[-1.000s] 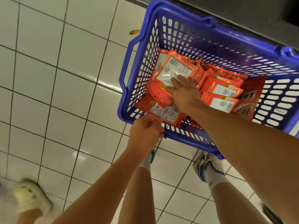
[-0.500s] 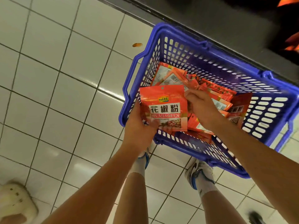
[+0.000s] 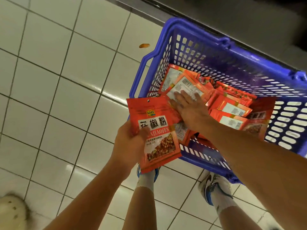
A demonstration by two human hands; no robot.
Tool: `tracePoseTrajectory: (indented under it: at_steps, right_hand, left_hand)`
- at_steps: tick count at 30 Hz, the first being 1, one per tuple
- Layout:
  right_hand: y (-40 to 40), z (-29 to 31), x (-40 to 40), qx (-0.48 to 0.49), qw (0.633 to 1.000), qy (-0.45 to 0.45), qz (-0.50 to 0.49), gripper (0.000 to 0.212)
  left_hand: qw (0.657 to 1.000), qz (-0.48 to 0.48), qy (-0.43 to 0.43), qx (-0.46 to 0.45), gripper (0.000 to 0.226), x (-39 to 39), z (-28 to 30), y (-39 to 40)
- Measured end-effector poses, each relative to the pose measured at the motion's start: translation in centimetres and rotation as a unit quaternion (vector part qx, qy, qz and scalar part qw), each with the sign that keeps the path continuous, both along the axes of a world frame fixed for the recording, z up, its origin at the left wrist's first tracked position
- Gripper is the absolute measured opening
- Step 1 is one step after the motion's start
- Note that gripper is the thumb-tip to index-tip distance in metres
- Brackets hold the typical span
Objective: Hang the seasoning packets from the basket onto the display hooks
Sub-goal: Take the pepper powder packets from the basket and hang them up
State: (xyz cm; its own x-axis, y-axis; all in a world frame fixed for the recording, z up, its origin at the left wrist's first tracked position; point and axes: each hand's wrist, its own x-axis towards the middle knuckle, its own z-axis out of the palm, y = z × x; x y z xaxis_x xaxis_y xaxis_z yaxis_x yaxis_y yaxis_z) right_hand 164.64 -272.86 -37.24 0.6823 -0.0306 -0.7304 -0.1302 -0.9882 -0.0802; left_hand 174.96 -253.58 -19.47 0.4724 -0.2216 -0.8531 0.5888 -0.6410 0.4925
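Left hand: grip clamped on one packet. Right hand: fingers flat on basket pile; best pinch single packet by hole edge.

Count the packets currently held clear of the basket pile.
1. The left hand grips one front-facing seasoning packet over the blue basket near rim. The right hand lies flat on the pile of packets inside; a second packet behind the held one could be hidden.
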Motion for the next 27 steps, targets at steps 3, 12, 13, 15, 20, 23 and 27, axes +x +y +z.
tracePoseTrajectory:
  at_steps: [3, 12, 13, 15, 20, 23, 27]
  right_hand:
    - [-0.3, 0.4, -1.3, -0.022, 0.999, -0.009, -0.035, 0.101]
    - [-5.9, 13.5, -0.5, 0.237, 0.682, -0.178, -0.669, 0.007]
    - [-6.5, 15.4, -0.3, 0.259, 0.627, -0.182, -0.712, 0.007]
    - [-7.5, 19.7, -0.2, 0.290, 0.553, -0.193, -0.756, 0.014]
    - [-9.9, 31.4, -0.4, 0.336, 0.505, -0.214, -0.766, 0.022]
    - [-10.8, 39.9, -0.9, 0.350, 0.548, -0.249, -0.718, 0.017]
    - [-11.2, 53.1, -1.3, 0.384, 0.593, -0.303, -0.640, 0.026]
  left_hand:
    - [1.000, 0.008, 0.003, 0.001, 0.020, 0.2, -0.1, 0.0]
    - [0.994, 0.085, 0.063, -0.028, 0.029, 0.6, 5.5, -2.3]
    - [0.993, 0.091, 0.068, -0.040, 0.030, 0.6, 6.7, -2.7]
    - [0.990, 0.106, 0.070, -0.059, 0.031, 0.7, 9.3, -3.3]
    - [0.981, 0.128, 0.051, -0.136, 0.028, 1.4, 17.9, -5.6]
    - [0.978, 0.099, 0.030, -0.182, 0.030, 1.9, 24.6, -8.0]
    - [0.970, 0.067, 0.013, -0.235, 0.036, 2.5, 35.4, -10.7]
